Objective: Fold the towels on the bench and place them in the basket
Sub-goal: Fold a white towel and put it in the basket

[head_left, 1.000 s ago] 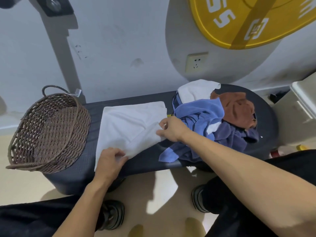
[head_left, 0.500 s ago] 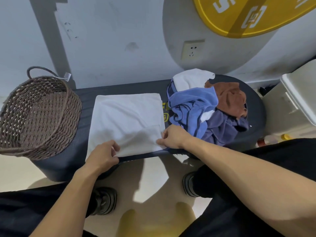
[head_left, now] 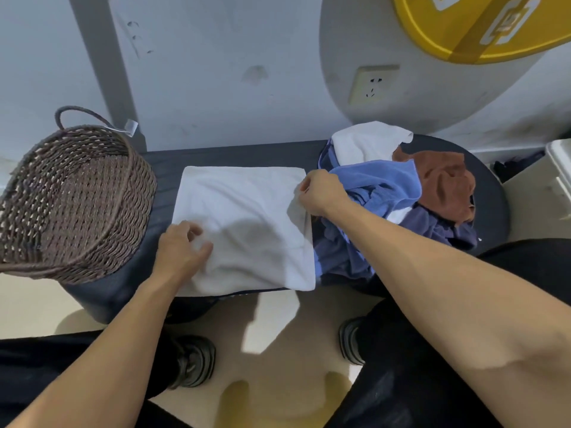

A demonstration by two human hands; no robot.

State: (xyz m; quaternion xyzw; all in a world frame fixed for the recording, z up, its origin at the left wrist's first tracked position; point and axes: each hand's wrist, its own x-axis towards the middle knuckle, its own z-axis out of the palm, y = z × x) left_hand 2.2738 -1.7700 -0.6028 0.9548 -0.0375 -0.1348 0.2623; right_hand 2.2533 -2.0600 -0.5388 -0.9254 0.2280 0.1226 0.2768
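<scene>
White towel (head_left: 247, 223) flat on bench (head_left: 234, 154), roughly square.
Our right hand (head_left: 321, 193) pinches its right edge; left hand (head_left: 182, 245) rests loose-fingered near its left edge. Basket (head_left: 71, 196) just left, pile (head_left: 401, 193) right.

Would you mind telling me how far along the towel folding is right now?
Nothing is finished: the basket holds no towels. In hand is the white towel, spread on the bench; the left hand rests on its near left edge and the right hand grips its far right corner. Left to do: finish and basket it, then the pile of blue, brown and white towels.
</scene>
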